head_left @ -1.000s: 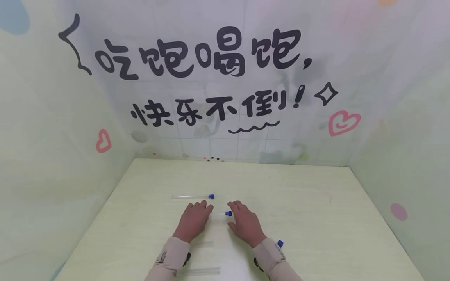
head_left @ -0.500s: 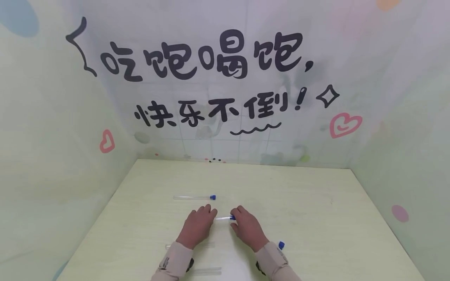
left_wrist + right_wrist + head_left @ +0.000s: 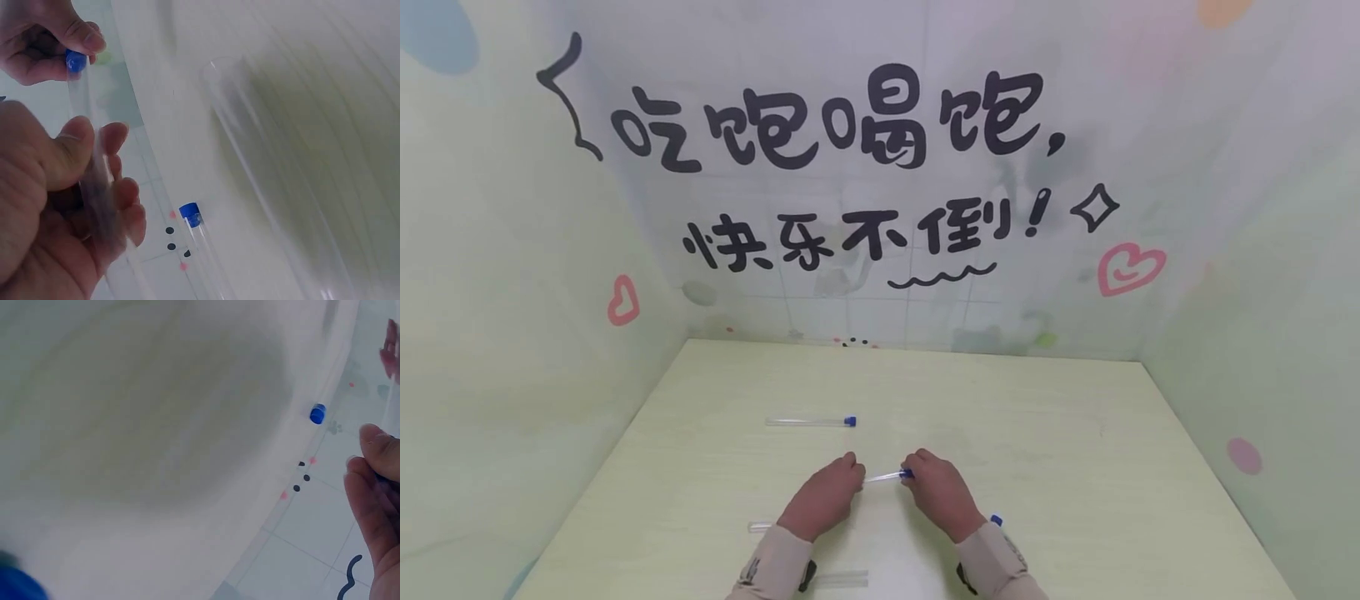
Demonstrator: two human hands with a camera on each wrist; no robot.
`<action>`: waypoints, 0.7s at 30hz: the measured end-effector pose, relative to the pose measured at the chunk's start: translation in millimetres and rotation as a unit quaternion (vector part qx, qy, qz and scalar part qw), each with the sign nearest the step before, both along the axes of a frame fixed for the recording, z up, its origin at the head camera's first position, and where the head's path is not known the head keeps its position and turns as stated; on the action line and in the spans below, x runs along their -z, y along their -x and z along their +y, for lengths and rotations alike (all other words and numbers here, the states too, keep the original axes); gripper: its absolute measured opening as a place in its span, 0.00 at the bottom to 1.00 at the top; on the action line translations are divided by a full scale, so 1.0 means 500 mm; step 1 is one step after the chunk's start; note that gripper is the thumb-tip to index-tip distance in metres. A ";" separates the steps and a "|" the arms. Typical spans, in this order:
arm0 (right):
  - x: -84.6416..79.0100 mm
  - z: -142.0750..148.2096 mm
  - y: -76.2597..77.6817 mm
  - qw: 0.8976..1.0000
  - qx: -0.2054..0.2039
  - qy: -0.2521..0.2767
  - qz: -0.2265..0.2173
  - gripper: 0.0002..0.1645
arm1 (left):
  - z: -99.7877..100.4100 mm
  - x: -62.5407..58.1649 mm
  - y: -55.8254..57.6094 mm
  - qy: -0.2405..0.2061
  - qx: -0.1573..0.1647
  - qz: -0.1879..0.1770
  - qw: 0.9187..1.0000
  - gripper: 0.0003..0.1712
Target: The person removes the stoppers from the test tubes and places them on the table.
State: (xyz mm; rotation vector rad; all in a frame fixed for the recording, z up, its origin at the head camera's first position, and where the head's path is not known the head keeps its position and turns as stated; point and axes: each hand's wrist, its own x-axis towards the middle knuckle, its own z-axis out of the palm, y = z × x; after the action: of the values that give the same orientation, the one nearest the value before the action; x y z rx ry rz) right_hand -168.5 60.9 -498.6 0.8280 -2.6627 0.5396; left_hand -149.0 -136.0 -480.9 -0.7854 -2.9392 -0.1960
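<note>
A clear test tube (image 3: 882,478) with a blue cap (image 3: 76,60) is held between both hands. My left hand (image 3: 825,497) grips the tube's body, thumb on one side and fingers curled round the other, as the left wrist view shows. At the capped end, my right hand (image 3: 942,493) pinches the blue cap between thumb and fingers. The tube looks raised off the table, slightly tilted. Farther back lies another test tube (image 3: 805,422), its blue cap (image 3: 850,422) on.
Uncapped test tubes lie nearer me: one (image 3: 760,527) partly behind the left wrist, another (image 3: 842,579) close to the front. Beside the right sleeve sits a loose blue cap (image 3: 997,520). Fabric walls with printed writing enclose the pale table (image 3: 1037,417) at the back and sides.
The right hand, earlier apart from the cap, has closed on it. Both hands have drawn the tube slightly toward me and to the right.
</note>
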 end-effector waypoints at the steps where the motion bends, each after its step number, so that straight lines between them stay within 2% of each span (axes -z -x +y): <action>1: 0.003 0.003 -0.002 1.000 -0.003 0.003 0.005 0.08 | 0.000 0.000 -0.001 -0.010 0.003 -0.018 1.000 0.03; 4: 0.010 0.009 -0.006 0.999 -0.012 0.012 0.041 0.09 | -0.001 -0.003 -0.002 -0.038 0.003 -0.062 0.997 0.03; 8: 0.010 0.012 -0.007 0.992 -0.016 0.023 0.122 0.12 | -0.003 -0.015 0.000 -0.081 -0.008 -0.117 0.990 0.04; 13: 0.012 0.014 -0.005 0.981 -0.017 0.012 0.195 0.15 | -0.008 -0.028 0.007 -0.128 0.022 -0.152 0.980 0.08; 15: 0.012 0.014 -0.005 0.978 -0.017 0.007 0.207 0.15 | -0.010 -0.029 0.009 -0.134 0.036 -0.144 0.980 0.09; 17: 0.012 0.015 -0.005 0.980 -0.017 0.011 0.200 0.15 | -0.011 -0.027 0.010 -0.133 0.047 -0.120 0.983 0.07; 21: 0.007 0.017 -0.009 0.988 -0.021 0.025 0.151 0.14 | -0.015 -0.019 0.009 -0.106 0.051 -0.055 0.992 0.03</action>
State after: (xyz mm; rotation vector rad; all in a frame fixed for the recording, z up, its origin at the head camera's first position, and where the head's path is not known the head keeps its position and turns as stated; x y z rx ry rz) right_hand -164.3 69.5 -502.3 0.8756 -2.3519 0.4473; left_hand -153.4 -143.4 -471.4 -0.9187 -2.9147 -0.5659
